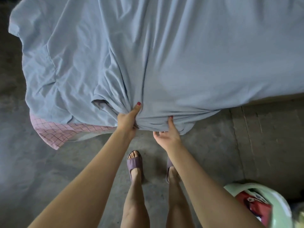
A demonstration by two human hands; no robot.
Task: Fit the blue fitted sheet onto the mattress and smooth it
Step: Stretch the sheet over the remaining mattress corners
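The blue fitted sheet (pixel 164 55) lies spread and wrinkled over the mattress, which fills the upper part of the view. A pink checked cover (pixel 54 130) of the mattress shows bare at the near left corner. My left hand (pixel 129 118) is closed on a gathered bunch of the sheet at the near edge, thumb on top. My right hand (pixel 167 134) sits just to the right of it, palm up with fingers under the sheet's hanging edge and thumb pressed on the cloth.
Grey concrete floor (pixel 49 170) runs along the near side of the bed. My feet in purple slippers (pixel 135 165) stand close to the edge. A pale green basket (pixel 269 208) with red cloth in it stands at the lower right.
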